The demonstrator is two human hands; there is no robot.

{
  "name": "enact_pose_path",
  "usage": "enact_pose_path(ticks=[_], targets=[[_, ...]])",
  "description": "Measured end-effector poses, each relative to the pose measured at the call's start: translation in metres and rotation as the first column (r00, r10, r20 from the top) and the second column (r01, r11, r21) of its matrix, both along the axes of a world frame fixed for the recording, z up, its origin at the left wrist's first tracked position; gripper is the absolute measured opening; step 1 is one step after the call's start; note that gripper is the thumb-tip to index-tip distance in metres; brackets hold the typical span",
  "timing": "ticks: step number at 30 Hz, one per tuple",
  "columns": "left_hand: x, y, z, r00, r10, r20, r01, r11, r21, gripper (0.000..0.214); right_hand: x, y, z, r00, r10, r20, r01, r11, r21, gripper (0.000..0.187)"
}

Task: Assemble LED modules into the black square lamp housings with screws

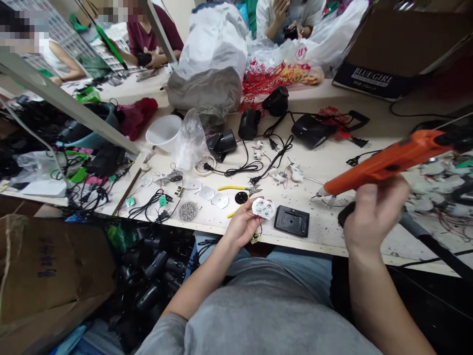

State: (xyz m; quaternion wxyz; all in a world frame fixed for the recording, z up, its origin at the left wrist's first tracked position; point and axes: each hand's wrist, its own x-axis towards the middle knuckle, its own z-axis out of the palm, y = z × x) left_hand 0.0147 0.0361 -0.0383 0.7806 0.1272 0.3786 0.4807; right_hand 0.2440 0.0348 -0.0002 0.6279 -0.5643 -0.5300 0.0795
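Note:
My left hand [242, 227] is closed on a small white round LED lens part [263, 208] with short wires hanging below it, held just above the table's front edge. My right hand [373, 214] grips an orange glue gun [388, 162], raised above the table with its tip pointing left and slightly down, some way to the right of the white part. A black square plate [291, 221] lies flat on the table between the two hands.
Yellow-handled cutters [240, 189], a pile of small screws [188, 210], white discs, black lamp housings [249, 123] and cables litter the worktable [318, 162]. A white bowl [163, 131] and bags stand behind. Other people sit at the far side. A cardboard box [44, 276] is at my left.

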Motion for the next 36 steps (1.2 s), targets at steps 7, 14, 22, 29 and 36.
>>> enact_pose_path(ticks=[7,14,22,29,36], targets=[[0.005,-0.002,0.000,0.997,-0.065,0.030,0.065,0.998,-0.006,0.033,-0.064,-0.037,-0.021,0.879,0.333,0.341,-0.267,0.937,-0.228,0.057],[0.006,-0.002,-0.002,0.997,-0.071,0.027,0.071,0.997,0.011,0.031,-0.071,-0.026,-0.029,0.839,0.364,0.405,-0.305,0.930,-0.204,0.041],[0.007,0.000,0.002,0.999,-0.048,-0.015,0.048,0.999,0.002,0.028,-0.069,-0.028,-0.031,0.821,0.344,0.455,-0.305,0.939,-0.158,0.040],[0.007,0.002,0.000,0.996,-0.090,-0.015,0.090,0.996,0.018,0.030,-0.069,-0.028,-0.027,0.822,0.347,0.452,-0.316,0.937,-0.146,0.037],[0.008,0.002,-0.002,0.991,-0.132,0.009,0.131,0.991,0.035,0.025,-0.068,-0.027,-0.019,0.807,0.323,0.494,-0.298,0.946,-0.132,0.029]])
